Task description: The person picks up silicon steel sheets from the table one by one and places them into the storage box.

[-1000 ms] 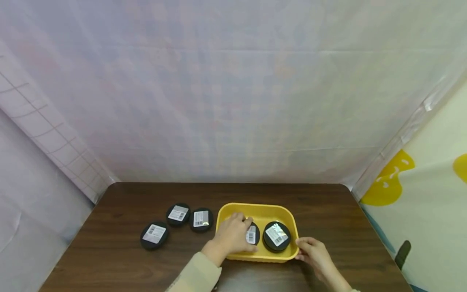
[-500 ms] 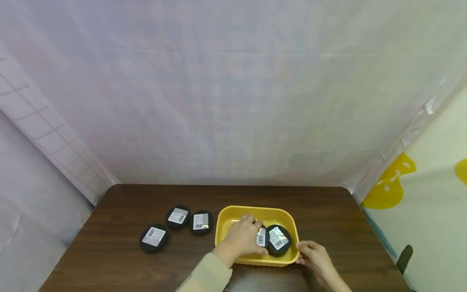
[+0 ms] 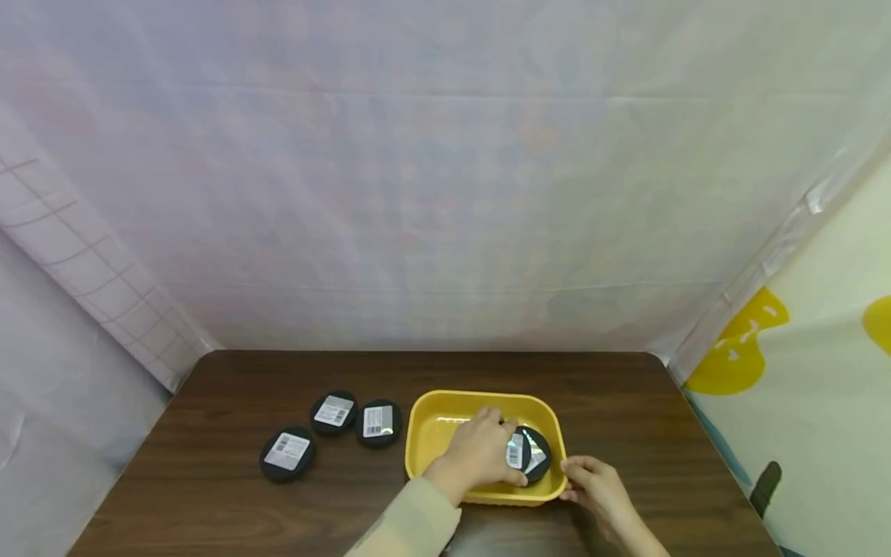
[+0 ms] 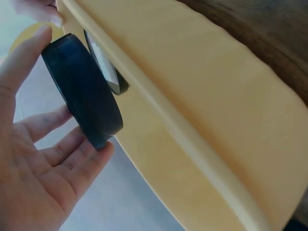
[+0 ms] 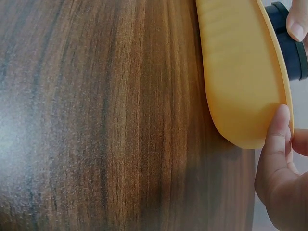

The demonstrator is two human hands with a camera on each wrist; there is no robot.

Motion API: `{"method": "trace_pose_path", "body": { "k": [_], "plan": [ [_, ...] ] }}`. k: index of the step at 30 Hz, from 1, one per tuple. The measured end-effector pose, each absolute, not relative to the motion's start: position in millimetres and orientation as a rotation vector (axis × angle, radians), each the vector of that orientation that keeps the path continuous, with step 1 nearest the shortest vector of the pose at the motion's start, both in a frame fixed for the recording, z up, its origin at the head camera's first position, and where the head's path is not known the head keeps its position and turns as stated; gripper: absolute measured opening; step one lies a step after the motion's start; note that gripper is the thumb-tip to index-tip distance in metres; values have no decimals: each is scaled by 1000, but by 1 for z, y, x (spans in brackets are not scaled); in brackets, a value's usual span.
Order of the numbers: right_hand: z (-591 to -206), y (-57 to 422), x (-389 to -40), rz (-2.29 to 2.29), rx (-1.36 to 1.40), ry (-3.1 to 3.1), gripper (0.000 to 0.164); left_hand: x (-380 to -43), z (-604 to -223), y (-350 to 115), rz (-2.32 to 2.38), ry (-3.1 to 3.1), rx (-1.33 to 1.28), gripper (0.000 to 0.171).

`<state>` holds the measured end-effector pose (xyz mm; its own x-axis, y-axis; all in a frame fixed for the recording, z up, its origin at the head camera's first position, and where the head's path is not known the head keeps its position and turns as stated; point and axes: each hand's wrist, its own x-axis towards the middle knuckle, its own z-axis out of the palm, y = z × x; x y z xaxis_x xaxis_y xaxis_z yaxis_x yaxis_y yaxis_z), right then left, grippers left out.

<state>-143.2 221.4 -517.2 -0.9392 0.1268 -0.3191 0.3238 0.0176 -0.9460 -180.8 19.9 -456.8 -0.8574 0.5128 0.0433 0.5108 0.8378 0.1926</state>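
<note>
A yellow plastic basin [image 3: 431,437] stands on the dark wooden table. Inside it, my left hand [image 3: 480,450] grips a flat round black case [image 4: 82,86] with a white barcode label, thumb and fingers round its edge. That case is tilted, its far side overlapping another labelled black case [image 3: 541,458] at the basin's right end. Whether the two touch is unclear. My right hand [image 3: 599,486] pinches the basin's front right rim; the right wrist view shows the thumb and fingers [image 5: 276,137] on either side of the wall.
Three more labelled black cases lie left of the basin: one nearer [image 3: 288,454], one farther back [image 3: 334,412] and one close to the basin [image 3: 379,423]. A pale cloth backdrop [image 3: 418,232] hangs behind the table's back edge.
My left hand has moved the gripped case rightward inside the basin, from beside the other case to partly over it. The right hand has kept its hold on the rim.
</note>
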Motion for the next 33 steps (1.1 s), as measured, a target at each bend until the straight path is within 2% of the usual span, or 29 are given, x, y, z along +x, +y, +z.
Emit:
{"method": "trace_pose_path", "body": {
  "k": [13, 33],
  "plan": [
    [-515, 223, -139, -2007, 488, 2155, 26, -184, -461, 37, 221, 2963, 904, 82],
    [-515, 221, -142, -2034, 516, 2138, 24, -196, -459, 53, 179, 2944, 874, 81]
  ]
}}
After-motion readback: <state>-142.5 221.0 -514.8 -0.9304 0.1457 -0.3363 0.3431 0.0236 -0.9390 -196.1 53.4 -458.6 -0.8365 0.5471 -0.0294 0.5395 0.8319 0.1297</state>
